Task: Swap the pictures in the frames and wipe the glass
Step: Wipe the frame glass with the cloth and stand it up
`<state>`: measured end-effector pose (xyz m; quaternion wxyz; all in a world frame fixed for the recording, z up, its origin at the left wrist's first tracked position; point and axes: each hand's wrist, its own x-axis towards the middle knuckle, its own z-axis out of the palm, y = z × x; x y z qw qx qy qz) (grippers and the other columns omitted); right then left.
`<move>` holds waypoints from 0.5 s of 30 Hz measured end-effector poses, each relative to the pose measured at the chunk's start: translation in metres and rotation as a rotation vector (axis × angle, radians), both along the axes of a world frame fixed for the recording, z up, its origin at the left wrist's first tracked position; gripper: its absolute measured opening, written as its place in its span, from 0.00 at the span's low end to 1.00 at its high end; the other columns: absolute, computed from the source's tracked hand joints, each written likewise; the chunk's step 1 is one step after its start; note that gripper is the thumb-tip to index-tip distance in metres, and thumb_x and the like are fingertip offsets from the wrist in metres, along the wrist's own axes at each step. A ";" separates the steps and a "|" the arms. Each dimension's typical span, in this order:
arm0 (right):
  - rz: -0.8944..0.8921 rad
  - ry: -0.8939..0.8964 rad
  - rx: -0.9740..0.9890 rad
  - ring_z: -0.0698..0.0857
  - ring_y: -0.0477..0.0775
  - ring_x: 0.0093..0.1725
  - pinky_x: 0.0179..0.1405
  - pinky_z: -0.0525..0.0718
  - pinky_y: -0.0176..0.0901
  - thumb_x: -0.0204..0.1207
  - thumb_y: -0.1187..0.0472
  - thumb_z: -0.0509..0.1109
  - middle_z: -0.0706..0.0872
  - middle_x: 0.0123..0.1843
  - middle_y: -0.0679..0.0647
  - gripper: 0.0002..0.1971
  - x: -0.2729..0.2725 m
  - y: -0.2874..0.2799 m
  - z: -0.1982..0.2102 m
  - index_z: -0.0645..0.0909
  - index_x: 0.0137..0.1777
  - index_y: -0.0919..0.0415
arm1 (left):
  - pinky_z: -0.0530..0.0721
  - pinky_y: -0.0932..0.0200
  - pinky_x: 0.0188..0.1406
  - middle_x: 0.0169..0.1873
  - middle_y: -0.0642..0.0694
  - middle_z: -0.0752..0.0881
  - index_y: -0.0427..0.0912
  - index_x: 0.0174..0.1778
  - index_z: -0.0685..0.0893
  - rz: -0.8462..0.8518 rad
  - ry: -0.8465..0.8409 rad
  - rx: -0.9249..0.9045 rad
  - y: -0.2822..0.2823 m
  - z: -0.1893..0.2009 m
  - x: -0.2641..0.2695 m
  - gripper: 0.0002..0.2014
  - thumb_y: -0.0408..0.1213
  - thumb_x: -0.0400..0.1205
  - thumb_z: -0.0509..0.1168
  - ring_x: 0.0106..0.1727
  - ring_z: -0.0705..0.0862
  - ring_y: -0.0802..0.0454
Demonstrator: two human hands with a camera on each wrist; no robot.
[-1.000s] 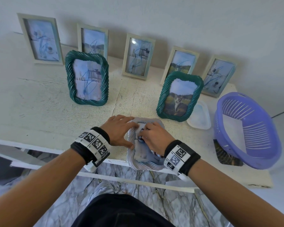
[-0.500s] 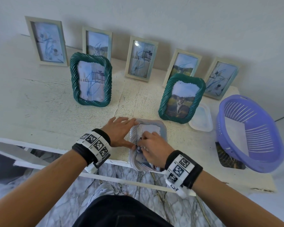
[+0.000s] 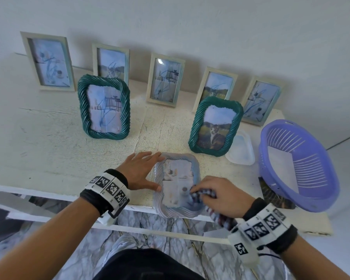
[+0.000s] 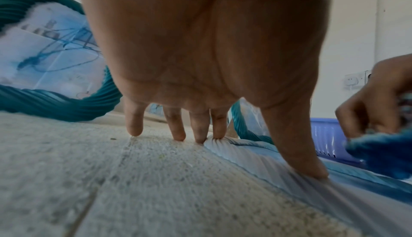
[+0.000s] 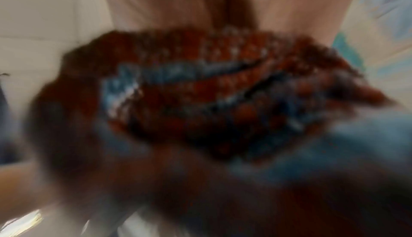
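— White wall behind, a pale rough surface (image 3: 49, 150) below it, and frames all along it. Where's the one being worked on?

— Lying flat at the near edge, the pale ribbed frame (image 3: 177, 211), glass side up, between two green frames standing further back: one with a scribbled picture (image 3: 103, 107), one with a cat picture (image 3: 215, 126). Five slim frames lean against the wall behind them.

— What's different from a second ago?

— The right hand (image 3: 218, 197) was over the middle of the glass; now it has slid to the lower right corner, and the picture shows through where it was. The right wrist view is smeared with motion blur, so I judge it is mid-stroke.

— Its grip?

— Bunched tight around a dark patterned cloth (image 3: 198, 196), pressed to the glass.

— And the left hand (image 3: 138, 171)?

— Fingers spread and straight, holding nothing. It has stayed where it was: forefinger on the frame's far corner, thumb (image 4: 310, 168) on the ribbed side, the other fingers on the surface.

— So for the task?

— This glass looks largely wiped, likely only the near corner remaining. A purple basket (image 3: 299, 168) and a clear lid (image 3: 240, 152) sit off to the right, untouched.
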<state>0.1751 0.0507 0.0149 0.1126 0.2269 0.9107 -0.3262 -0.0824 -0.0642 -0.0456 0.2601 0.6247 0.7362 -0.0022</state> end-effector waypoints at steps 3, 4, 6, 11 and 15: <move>-0.170 0.006 0.113 0.82 0.49 0.53 0.57 0.78 0.41 0.75 0.66 0.67 0.85 0.55 0.51 0.17 0.021 0.032 0.011 0.85 0.61 0.51 | 0.48 0.39 0.83 0.85 0.56 0.47 0.58 0.84 0.47 0.004 -0.006 -0.001 0.001 -0.002 0.000 0.51 0.73 0.71 0.64 0.85 0.46 0.52; -0.232 -0.001 0.168 0.82 0.51 0.52 0.54 0.77 0.42 0.76 0.66 0.67 0.84 0.53 0.52 0.16 0.026 0.043 0.012 0.84 0.60 0.51 | 0.48 0.39 0.83 0.85 0.56 0.47 0.57 0.84 0.47 0.006 -0.007 -0.006 0.001 -0.002 0.000 0.51 0.73 0.70 0.64 0.85 0.46 0.52; -0.351 0.000 0.300 0.82 0.58 0.46 0.43 0.74 0.44 0.77 0.67 0.66 0.82 0.47 0.56 0.10 0.027 0.063 0.011 0.79 0.54 0.51 | 0.48 0.40 0.83 0.85 0.56 0.47 0.57 0.85 0.48 0.013 -0.012 -0.013 0.002 -0.001 0.000 0.52 0.72 0.70 0.65 0.85 0.46 0.52; -0.558 -0.092 0.609 0.81 0.65 0.45 0.41 0.75 0.48 0.80 0.65 0.63 0.82 0.48 0.65 0.06 -0.002 0.103 -0.001 0.78 0.53 0.65 | 0.47 0.42 0.84 0.86 0.55 0.46 0.56 0.85 0.47 0.020 -0.007 -0.027 0.002 0.002 0.004 0.51 0.69 0.72 0.67 0.85 0.45 0.52; -0.603 -0.155 0.630 0.81 0.71 0.57 0.57 0.79 0.54 0.78 0.63 0.63 0.79 0.60 0.69 0.13 -0.020 0.129 -0.017 0.80 0.59 0.68 | 0.48 0.41 0.84 0.86 0.55 0.45 0.56 0.85 0.47 0.028 -0.010 -0.034 0.002 0.004 0.006 0.51 0.69 0.72 0.66 0.85 0.45 0.52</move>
